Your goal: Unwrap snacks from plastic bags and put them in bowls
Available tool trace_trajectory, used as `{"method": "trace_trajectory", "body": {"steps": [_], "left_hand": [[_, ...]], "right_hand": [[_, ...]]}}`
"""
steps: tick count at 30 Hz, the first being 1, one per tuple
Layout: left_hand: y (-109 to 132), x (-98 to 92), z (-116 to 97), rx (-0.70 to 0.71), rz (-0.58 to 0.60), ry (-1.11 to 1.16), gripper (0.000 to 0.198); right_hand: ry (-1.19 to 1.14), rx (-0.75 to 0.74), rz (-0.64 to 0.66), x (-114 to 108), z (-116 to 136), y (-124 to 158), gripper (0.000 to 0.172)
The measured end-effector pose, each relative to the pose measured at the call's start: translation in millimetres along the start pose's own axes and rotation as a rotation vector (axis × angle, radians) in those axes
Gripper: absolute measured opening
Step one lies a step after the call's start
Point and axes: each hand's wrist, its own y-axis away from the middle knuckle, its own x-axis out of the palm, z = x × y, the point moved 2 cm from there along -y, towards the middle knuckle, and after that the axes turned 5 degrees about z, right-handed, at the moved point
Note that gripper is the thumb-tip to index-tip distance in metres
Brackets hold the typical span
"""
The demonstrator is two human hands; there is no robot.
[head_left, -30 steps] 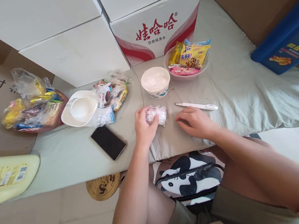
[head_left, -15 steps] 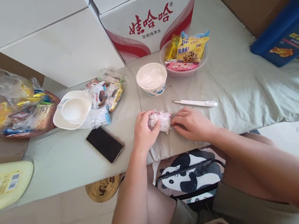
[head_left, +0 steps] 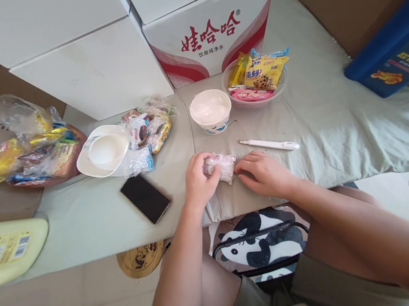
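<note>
In the head view, my left hand [head_left: 200,180] is wrapped around one side of a small clear-wrapped snack packet [head_left: 224,166], with pale, partly reddish contents. The packet lies near the front edge of the cloth-covered surface. My right hand [head_left: 261,172] has its fingers curled, the fingertips at the packet's right edge; they seem to pinch that edge. Just behind the right hand lies a slim white utility knife [head_left: 270,144]. Beyond the packet stands a white paper bowl [head_left: 211,113] with a blue pattern and something whitish and clear inside.
A clear bowl of snack packs [head_left: 257,82] stands at the back right. To the left are a black phone [head_left: 145,198], a white paper bowl on its side [head_left: 89,163], loose wrapped snacks [head_left: 139,132] and a heaped snack bowl [head_left: 38,148]. White cartons [head_left: 214,30] rise behind.
The view has shifted slightly, so everything sits a little lower and further right. My hands keep nearly the same pose at the packet.
</note>
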Motion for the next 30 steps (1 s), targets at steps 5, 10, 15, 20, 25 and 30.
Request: {"method": "trace_trajectory", "body": {"steps": [5,10,15,20,25,30], "left_hand": [[0.4,2.9,9.6,-0.105,-0.026,0.206,0.012],[-0.4,1.7,6.4,-0.176,-0.037,0.349,0.018],[0.7,3.4,0.3,-0.155,0.034,0.423,0.024],[1.6,7.3,0.0,-0.098,0.132,0.44,0.028],[0.2,4.0,-3.8,0.081,0.143,0.339,0.046],[0.4,5.0,-6.0,0.137,0.188,0.171,0.036]], "right_hand": [[-0.002,0.036,-0.031,1.2,0.1,-0.8,0.016],[-0.114,0.082,-0.134,3.9,-4.0,-0.3,0.034],[-0.292,0.038,-0.139,3.3,1.7,0.5,0.062],[-0.39,0.12,-0.117,5.7,5.2,-2.8,0.043],[-0.424,0.168,-0.223,5.0,0.8,-7.8,0.024],[-0.356,0.153,-0.267,2.3,-1.8,-9.4,0.019]]}}
